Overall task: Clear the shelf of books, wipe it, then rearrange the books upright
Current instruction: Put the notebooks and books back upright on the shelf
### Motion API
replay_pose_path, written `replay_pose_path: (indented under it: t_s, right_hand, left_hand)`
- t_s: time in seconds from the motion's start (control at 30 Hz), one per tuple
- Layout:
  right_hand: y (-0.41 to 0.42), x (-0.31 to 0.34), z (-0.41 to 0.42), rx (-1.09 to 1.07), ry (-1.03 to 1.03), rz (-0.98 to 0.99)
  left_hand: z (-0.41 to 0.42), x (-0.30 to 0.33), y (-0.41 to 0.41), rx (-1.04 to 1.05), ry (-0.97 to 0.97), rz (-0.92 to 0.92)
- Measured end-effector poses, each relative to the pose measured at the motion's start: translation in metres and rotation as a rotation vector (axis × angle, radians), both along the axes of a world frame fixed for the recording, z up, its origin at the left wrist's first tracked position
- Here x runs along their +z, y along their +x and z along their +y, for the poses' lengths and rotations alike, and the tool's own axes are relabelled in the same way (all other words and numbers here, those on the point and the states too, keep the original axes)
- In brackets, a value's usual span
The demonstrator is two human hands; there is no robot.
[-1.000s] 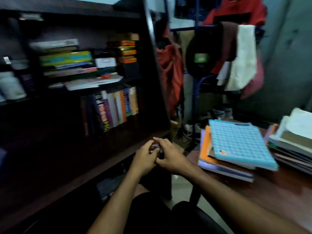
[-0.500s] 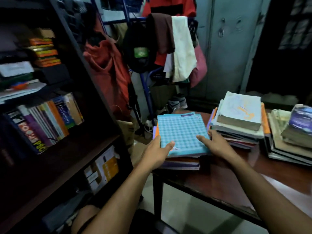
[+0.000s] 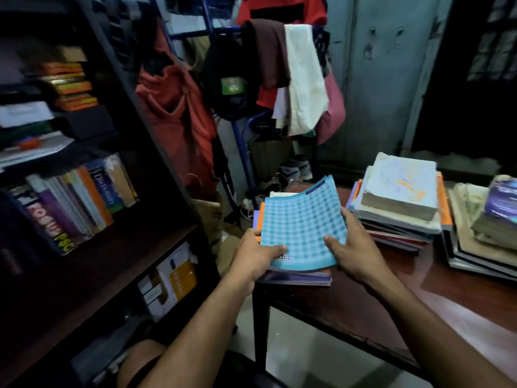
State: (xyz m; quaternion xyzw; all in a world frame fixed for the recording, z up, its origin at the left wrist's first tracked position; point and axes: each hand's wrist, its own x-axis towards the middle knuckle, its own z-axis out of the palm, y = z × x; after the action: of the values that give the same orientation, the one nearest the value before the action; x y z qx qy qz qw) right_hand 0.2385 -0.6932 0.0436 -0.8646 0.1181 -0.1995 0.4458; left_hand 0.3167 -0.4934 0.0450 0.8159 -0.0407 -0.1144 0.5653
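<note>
Fingers of the left hand (image 3: 253, 256) and right hand (image 3: 352, 247) curl round the thin blue checked paperback book (image 3: 303, 222). It bends upward above a small book stack (image 3: 296, 277) at the corner of the dark wooden table (image 3: 391, 312).

shelved book spines (image 3: 84, 197) blurred, right-hand book stack (image 3: 492, 231) cut by edge, blue book's label (image 3: 285, 258) part-covered by thumb

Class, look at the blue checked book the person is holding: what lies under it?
Under the blue checked book lies a stack of thin books on the table; only their edges show, their covers are hidden.
</note>
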Motion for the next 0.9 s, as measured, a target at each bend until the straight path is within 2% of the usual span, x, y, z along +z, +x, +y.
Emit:
replay_pose_path:
  t_s: [0.07, 0.13, 0.27, 0.37, 0.53, 0.67, 0.8, 0.9]
  right_hand:
    - [-0.004, 0.014, 0.017, 0.035, 0.041, -0.082]
    - [-0.007, 0.027, 0.038, 0.098, 0.08, -0.143]
    - [0.0, 0.048, 0.102, 0.238, 0.063, -0.245]
    - [0.014, 0.054, 0.162, 0.409, 0.137, -0.256]
    - [0.039, 0.025, 0.319, 0.73, 0.241, -0.109]
    - [0.047, 0.006, 0.449, 0.973, 0.237, 0.026]
    - [0.06, 0.003, 0.544, 1.185, 0.224, 0.09]
    - [0.075, -0.005, 0.572, 1.224, 0.212, 0.109]
  left_hand:
    - [0.017, 0.004, -0.011, 0.032, -0.232, 0.15]
    - [0.037, 0.012, -0.02, 0.054, -0.293, 0.202]
    - [0.102, 0.026, -0.036, 0.099, -0.417, 0.125]
    - [0.171, 0.035, -0.054, 0.238, -0.466, 0.0]
    - [0.321, 0.021, -0.106, 0.637, -0.248, -0.162]
    - [0.419, 0.003, -0.157, 0.974, -0.05, -0.17]
    - [0.478, -0.008, -0.187, 1.224, 0.005, -0.151]
    - [0.506, -0.021, -0.197, 1.344, 0.084, -0.1]
